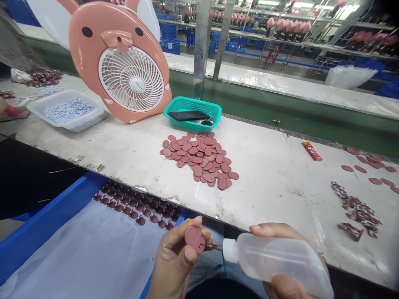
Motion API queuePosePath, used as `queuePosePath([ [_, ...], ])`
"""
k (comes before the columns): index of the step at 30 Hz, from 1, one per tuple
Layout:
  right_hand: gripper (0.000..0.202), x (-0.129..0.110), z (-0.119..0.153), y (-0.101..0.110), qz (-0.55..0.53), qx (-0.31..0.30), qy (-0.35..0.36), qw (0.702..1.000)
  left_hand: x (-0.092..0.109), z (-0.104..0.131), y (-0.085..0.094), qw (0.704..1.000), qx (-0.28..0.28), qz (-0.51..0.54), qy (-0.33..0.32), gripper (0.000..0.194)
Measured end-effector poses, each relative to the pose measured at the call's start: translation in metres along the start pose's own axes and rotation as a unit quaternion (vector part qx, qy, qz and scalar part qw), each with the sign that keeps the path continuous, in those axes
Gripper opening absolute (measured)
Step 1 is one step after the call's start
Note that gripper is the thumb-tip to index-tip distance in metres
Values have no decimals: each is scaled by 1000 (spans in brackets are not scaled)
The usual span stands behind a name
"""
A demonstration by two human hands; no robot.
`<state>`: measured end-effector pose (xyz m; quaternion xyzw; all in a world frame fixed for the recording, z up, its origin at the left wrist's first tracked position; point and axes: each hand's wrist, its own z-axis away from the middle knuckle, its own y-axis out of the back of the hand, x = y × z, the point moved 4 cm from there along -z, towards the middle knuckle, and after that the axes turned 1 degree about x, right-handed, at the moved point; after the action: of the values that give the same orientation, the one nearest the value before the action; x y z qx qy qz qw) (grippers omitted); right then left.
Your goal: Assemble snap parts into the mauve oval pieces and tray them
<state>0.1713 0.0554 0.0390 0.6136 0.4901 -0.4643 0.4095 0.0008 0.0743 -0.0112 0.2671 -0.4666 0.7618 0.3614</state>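
Note:
Between its thumb and fingers, my left hand [174, 257] pinches a reddish-brown oval disc [194, 239] with small holes near one end. My right hand [286, 232] is wrapped around a translucent squeeze bottle [277, 257] with a white cap, tipped onto its side. The bottle's thin metal nozzle [214, 247] points left, its tip at the disc's edge by the holes. A heap of similar discs [202, 155] lies on the bench beyond my hands. Below left, a blue crate [62, 207] holds rows of dark red pieces [134, 203] on a white sheet.
A pink animal-shaped fan [124, 62] stands at the back of the bench [264, 166]. Beside it are a green basket [193, 112] with a black phone-like object and a white tub [68, 112] of small pale pieces. Small brown parts [355, 209], more discs and a red packet [311, 150] lie right.

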Motion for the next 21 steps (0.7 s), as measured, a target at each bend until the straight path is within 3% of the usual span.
queuePosePath([
  [9, 32, -5, -6, -6, -3, 28, 27, 999, 1, -1, -1, 1000, -11, 5, -13, 42],
  [21, 31, 1, -8, -2, -75, -4, -10, 997, 2, 0, -3, 999, 19, 31, -14, 45],
])
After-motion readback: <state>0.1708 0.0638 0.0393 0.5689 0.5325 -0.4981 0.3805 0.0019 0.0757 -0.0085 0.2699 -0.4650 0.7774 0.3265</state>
